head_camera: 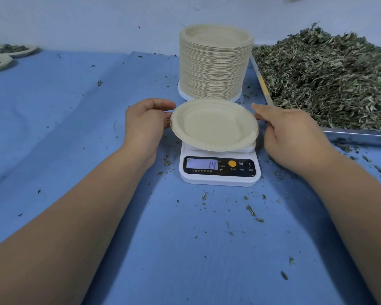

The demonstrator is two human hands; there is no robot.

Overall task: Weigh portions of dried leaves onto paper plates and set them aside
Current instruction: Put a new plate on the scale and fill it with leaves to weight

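An empty paper plate sits tilted just above the platform of the scale, held by 2 hands: the left hand pinches its left rim, and the right hand grips the right rim. The display shows 14 with a dash before it, so the plate probably bears no weight yet. Best to lower it flat and centred, let go fully, and wait for the reading to settle before adding anything. The dried leaves lie heaped in a tray at right, the spare plate stack behind, and filled plates far left on the counter.
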